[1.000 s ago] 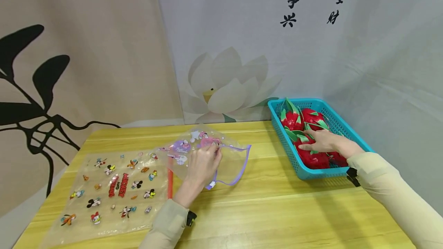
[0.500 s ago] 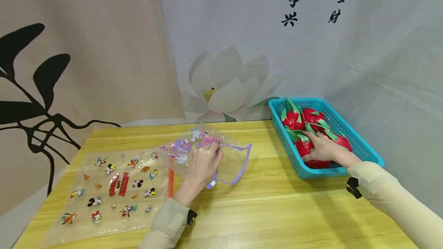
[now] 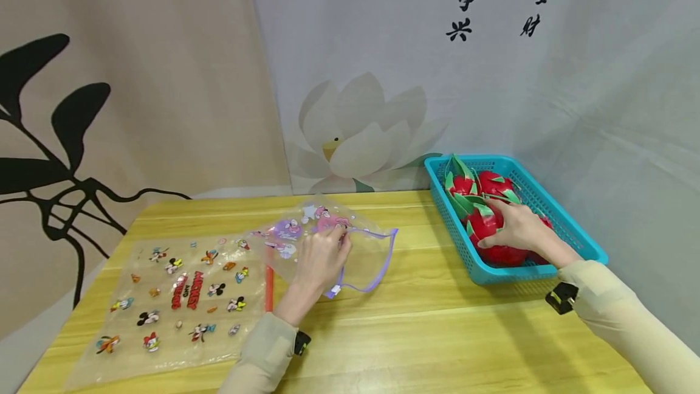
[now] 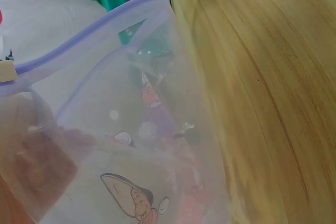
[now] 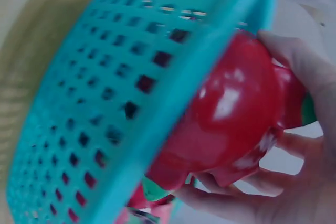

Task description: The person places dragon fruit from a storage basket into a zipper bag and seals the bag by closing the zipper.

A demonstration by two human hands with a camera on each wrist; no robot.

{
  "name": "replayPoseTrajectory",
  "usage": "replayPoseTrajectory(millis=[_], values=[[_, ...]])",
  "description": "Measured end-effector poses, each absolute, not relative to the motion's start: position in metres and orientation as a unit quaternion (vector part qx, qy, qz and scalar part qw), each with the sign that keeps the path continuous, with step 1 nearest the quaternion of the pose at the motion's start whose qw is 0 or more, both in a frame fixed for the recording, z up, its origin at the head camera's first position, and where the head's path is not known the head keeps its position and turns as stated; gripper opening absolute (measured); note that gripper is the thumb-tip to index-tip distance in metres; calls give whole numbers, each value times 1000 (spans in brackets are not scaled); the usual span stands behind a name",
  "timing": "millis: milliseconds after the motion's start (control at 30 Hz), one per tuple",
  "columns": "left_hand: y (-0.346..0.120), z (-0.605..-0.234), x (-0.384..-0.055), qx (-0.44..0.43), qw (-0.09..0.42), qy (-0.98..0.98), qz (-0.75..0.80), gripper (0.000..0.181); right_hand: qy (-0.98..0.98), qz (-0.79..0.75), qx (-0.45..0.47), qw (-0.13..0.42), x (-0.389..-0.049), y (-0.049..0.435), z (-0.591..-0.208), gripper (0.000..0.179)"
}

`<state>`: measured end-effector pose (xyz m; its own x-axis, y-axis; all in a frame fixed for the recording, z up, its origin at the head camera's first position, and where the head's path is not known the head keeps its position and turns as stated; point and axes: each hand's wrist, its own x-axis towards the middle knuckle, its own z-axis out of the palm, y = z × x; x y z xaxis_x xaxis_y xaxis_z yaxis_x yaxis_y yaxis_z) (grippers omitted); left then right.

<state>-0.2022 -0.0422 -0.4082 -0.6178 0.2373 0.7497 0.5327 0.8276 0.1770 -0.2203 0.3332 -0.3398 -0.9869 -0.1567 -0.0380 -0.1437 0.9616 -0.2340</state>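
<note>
My left hand point(image 3: 319, 263) pinches the upper edge of a clear zip bag point(image 3: 284, 231) with a purple rim and pink and purple cartoon prints. The bag's mouth spreads open toward the right, and its see-through side point(image 4: 152, 129) fills much of the left wrist view. Over at the right, my right hand point(image 3: 519, 227) grips a red dragon fruit point(image 3: 503, 255) with green scales, at the near end of a blue plastic basket point(image 3: 571, 236). Thumb and fingers wrap round the glossy fruit point(image 5: 231, 103) in the right wrist view, beside the basket's rim point(image 5: 176, 103).
Several more dragon fruits point(image 3: 494, 182) lie in the basket. A larger clear bag point(image 3: 186, 321) with Mickey prints and a red edge strip point(image 3: 269, 287) lies flat on the wooden table point(image 3: 410, 333) at left. A printed cloth backdrop point(image 3: 372, 35) hangs behind.
My right hand has shifted over the near dragon fruit and closed round it, tilting the fruit slightly. The left hand and both bags stay where they were.
</note>
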Motion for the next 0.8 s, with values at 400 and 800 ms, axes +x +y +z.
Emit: replayPoseTrajectory(millis=[400,800], values=[[-43,-407,-202,-216,373,-880,-202,6,989,-129,-69,-24,-202,318,-305,100],[-43,-405,-204,-213,380,-879,-195,6,979,-141,-129,-70,-179,289,-291,95]])
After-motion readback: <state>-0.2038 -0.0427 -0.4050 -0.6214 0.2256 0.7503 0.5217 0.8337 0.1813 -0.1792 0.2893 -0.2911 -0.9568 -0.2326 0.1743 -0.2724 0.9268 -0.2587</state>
